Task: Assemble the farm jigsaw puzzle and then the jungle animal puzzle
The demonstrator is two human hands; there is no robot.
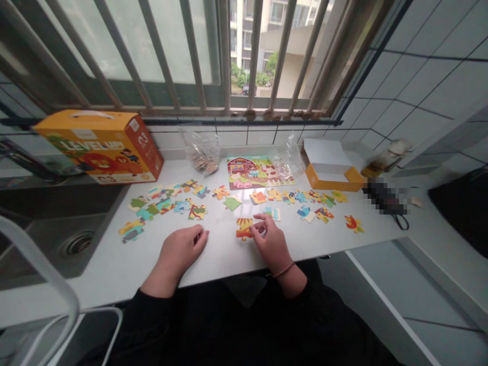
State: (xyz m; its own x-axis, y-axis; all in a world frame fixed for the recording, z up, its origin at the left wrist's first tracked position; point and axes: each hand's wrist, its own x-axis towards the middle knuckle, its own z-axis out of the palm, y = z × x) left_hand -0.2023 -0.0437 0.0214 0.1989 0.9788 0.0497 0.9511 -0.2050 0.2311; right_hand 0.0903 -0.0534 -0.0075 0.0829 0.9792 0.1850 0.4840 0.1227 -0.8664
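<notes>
My right hand [269,241] is over the front middle of the white counter [221,259]. Its thumb and fingertips pinch the right edge of a yellow and orange striped puzzle piece [244,228], and the index finger stretches beyond it. To the left, my left hand [183,249] rests on the counter with curled fingers, and nothing shows in it. Other puzzle pieces lie around: a green one [232,203] and an orange one [258,197] behind the striped piece, a pale blue one [273,213] just past my right fingers, and a tree piece [197,211] beyond my left hand.
Several more pieces spread left and right. At the back stand an orange puzzle box [101,147], a plastic bag of pieces [205,157], a farm picture sheet [247,175] under a clear bag [287,161], an open box [331,178] and a bottle [387,156]. A sink [46,239] lies left.
</notes>
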